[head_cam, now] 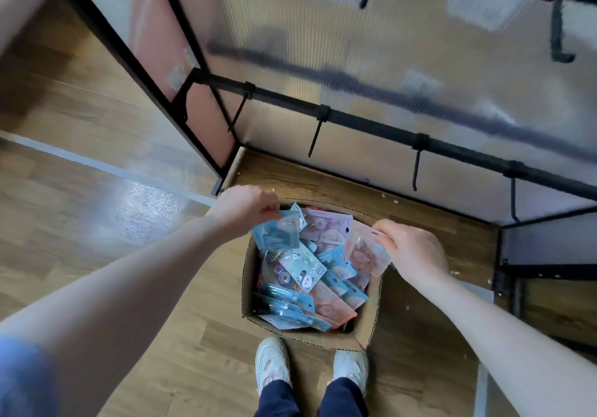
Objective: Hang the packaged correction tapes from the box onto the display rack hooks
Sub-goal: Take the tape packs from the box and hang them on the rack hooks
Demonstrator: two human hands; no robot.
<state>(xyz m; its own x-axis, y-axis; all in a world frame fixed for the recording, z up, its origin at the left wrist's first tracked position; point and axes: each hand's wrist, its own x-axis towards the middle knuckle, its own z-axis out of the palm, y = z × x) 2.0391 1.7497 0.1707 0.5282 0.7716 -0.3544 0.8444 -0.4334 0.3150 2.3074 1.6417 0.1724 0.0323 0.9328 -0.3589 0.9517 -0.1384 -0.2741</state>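
Each grip on a pack — left hand [247,210] blue pack [277,232], right hand [412,248] pink pack [363,248] — labels blurred.

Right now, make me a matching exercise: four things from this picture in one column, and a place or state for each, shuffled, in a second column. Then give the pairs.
Things:
1. left hand
2. right hand
3. cardboard box
4. rack hooks

Places or states:
A. bare, nothing hanging
B. holds a pink pack
C. on the floor in front of the shoes
D. pinches a blue pack

Pairs: 1-D, 2-B, 3-C, 4-A
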